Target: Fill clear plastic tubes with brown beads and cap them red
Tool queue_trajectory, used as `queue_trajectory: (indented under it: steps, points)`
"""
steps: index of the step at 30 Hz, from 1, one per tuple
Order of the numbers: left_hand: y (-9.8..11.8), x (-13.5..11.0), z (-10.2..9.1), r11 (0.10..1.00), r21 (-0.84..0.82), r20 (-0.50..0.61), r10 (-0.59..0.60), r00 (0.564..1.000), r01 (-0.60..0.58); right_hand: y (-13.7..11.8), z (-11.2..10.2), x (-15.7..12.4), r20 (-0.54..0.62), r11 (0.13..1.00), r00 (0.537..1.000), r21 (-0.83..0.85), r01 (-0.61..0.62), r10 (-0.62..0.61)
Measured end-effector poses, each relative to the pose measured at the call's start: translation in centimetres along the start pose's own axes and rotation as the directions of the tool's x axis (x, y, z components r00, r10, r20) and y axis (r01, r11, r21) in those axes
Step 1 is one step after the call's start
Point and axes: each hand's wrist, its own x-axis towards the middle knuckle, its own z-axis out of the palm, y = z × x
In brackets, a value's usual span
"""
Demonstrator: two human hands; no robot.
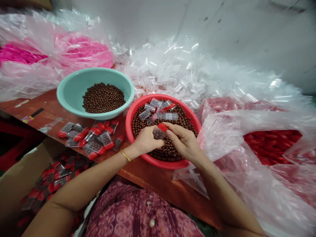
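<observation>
Over the red basin point(128, 126) my left hand point(147, 141) is closed around a small clear plastic container point(158, 133). My right hand point(183, 140) pinches a red cap point(162, 127) at the container's upper end; whether it is fully seated I cannot tell. Brown beads point(140, 123), round and glossy, fill much of the basin under my hands. On top of them lie several clear empty containers point(169, 116) and a loose red cap point(170, 107). My fingers partly hide the held container, so its contents are hard to make out.
A teal basin point(70, 90) with more brown beads stands to the left. Several filled, red-capped containers point(92, 140) lie before it, more in a cardboard box point(22, 171) below. Clear containers point(168, 72) pile up behind; bags of red caps point(271, 144) and pink pieces point(84, 52) flank them.
</observation>
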Motion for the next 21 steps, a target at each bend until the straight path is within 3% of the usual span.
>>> queue_trajectory:
  steps: [8,14,18,21]
  points:
    - [1.2,-0.3,-0.2,0.989,0.140,0.015,0.047,0.999,-0.049,0.6,0.6,-0.8,0.043,1.000,0.999,0.016,-0.021,0.021]
    - [1.3,-0.4,-0.1,0.963,0.267,0.014,0.038,0.999,-0.040,0.8,-0.2,-1.3,0.061,0.976,0.994,-0.193,0.096,-0.085]
    - [1.4,-0.4,0.0,0.961,0.274,0.076,0.027,0.997,-0.047,1.0,-0.9,-1.0,0.134,0.969,0.980,-0.179,0.171,-0.148]
    - [1.6,-0.4,0.0,0.956,0.290,0.083,0.013,0.996,-0.037,1.2,-0.7,-1.2,0.109,0.970,0.979,-0.153,0.189,-0.173]
